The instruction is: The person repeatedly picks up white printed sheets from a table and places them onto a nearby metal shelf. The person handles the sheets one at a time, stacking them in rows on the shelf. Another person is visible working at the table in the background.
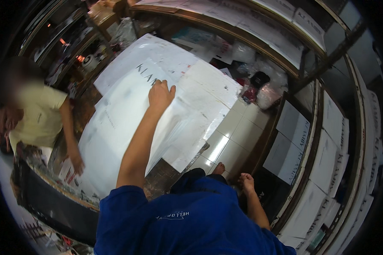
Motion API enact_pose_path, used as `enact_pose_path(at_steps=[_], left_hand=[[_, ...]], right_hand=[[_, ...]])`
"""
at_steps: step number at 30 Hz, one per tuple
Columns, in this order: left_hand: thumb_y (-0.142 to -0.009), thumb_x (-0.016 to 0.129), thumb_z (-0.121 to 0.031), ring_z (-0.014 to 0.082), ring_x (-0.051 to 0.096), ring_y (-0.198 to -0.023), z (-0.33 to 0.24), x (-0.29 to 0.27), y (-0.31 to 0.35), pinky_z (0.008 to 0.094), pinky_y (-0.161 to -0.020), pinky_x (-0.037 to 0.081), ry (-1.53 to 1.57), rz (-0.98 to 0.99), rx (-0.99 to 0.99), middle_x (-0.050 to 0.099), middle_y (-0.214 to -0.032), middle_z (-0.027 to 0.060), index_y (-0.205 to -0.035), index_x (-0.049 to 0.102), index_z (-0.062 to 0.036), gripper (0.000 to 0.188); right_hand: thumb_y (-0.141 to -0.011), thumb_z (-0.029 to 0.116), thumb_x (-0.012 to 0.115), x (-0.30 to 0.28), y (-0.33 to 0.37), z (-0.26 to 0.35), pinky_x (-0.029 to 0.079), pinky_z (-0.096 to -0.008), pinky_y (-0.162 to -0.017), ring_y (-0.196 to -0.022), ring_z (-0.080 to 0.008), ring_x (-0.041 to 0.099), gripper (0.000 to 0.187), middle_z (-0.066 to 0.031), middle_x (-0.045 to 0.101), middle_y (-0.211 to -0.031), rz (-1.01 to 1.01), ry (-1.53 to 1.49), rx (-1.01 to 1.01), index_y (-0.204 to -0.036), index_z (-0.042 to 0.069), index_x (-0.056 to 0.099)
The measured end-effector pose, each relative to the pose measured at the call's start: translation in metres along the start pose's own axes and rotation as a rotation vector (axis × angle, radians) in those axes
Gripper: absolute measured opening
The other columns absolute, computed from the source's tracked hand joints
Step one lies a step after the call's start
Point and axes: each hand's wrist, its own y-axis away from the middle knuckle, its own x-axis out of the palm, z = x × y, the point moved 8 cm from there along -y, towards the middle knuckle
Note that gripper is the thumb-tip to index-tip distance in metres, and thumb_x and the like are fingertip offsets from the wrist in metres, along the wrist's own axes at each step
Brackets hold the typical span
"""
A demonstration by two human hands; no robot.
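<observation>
A broad stack of white sheets (115, 123) with dark printed letters near its far edge lies on the table in front of me. My left hand (161, 95) rests on the stack beside that lettering. Its fingers are bent down onto the sheet and its thumb stands apart; no hold on the sheet shows. Low at my right side hangs my right hand (246, 182), away from the table. Its fingers are curled in, and I see nothing in them.
Another person in a yellow shirt (38, 117) stands at left, one hand near the stack. A black curved panel (55, 212) is at lower left. Racks of printed white sheets (323, 170) run along the right. Plastic-wrapped bundles (268, 93) lie beyond the table's right corner, by the tiled floor (232, 131).
</observation>
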Motion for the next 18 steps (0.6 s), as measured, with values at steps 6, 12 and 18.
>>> enact_pose_path(at_steps=[6,12,18], left_hand=[[-0.083,0.055,-0.046,0.037,0.061,-0.099,0.001,0.1,-0.063,0.0458,-0.083,0.05,-0.292,0.367,-0.074,0.063,-0.105,0.0227,-0.1,0.066,0.001,0.051],[-0.071,0.062,-0.015,0.0394,0.06,-0.106,0.019,0.132,-0.082,0.0429,-0.091,0.049,-0.227,0.505,-0.144,0.061,-0.112,0.0251,-0.102,0.062,0.002,0.035],[-0.075,0.055,-0.01,0.0429,0.061,-0.101,0.009,0.129,-0.087,0.0453,-0.088,0.05,-0.31,0.443,-0.084,0.062,-0.108,0.0251,-0.102,0.06,0.0013,0.03]], right_hand=[[-0.092,0.019,0.056,-0.035,0.024,-0.035,0.047,-0.0276,-0.062,-0.07,-0.0136,0.058,0.016,-0.0026,0.059,-0.083,-0.134,-0.1,0.057,-0.103,0.008,0.059],[-0.093,0.025,0.057,-0.051,0.05,-0.054,0.049,-0.0296,-0.067,-0.077,-0.0131,0.058,0.019,-0.0028,0.06,-0.088,-0.207,-0.082,0.185,-0.102,0.009,0.06],[-0.093,0.027,0.057,-0.022,0.03,-0.011,0.046,-0.0273,-0.064,-0.076,-0.0096,0.058,0.02,-0.0009,0.06,-0.083,-0.112,-0.092,0.021,-0.102,0.009,0.06]])
